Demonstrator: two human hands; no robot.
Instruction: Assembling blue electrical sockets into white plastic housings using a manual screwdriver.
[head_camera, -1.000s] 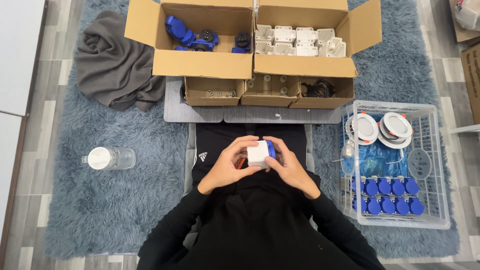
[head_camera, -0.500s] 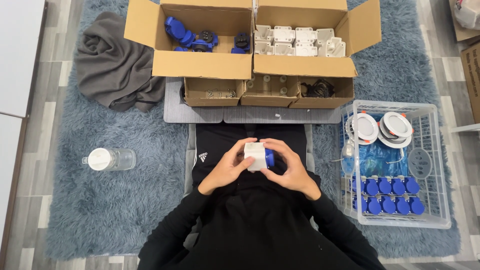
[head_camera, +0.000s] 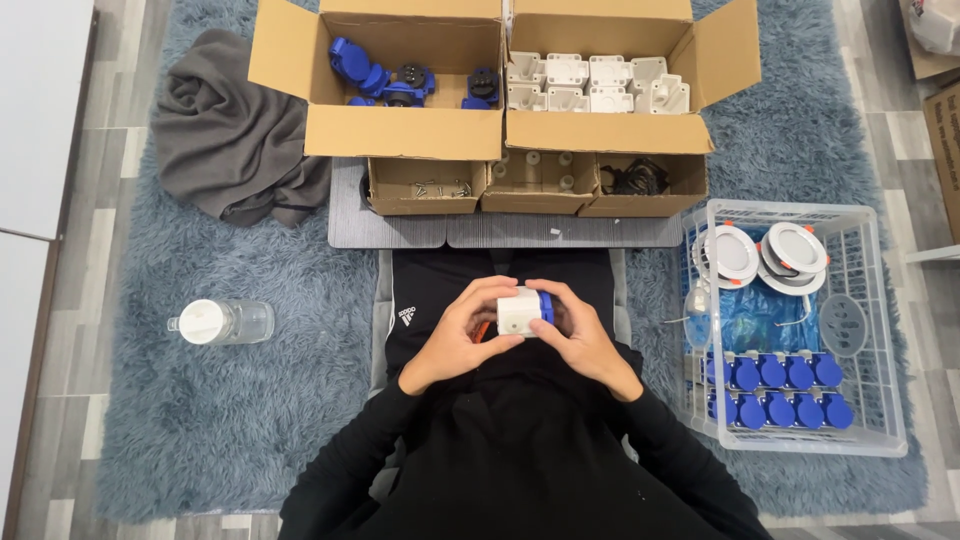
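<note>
Since a second ago the white housing (head_camera: 519, 312) has turned slightly in the hands, its blue cap now showing at the right side. The left hand (head_camera: 455, 338) and right hand (head_camera: 583, 335) both clasp it over the lap (fingers wrapped round its sides). A clear crate (head_camera: 885, 330) of blue pieces stands to the right, cardboard boxes (head_camera: 404, 133) ahead.
</note>
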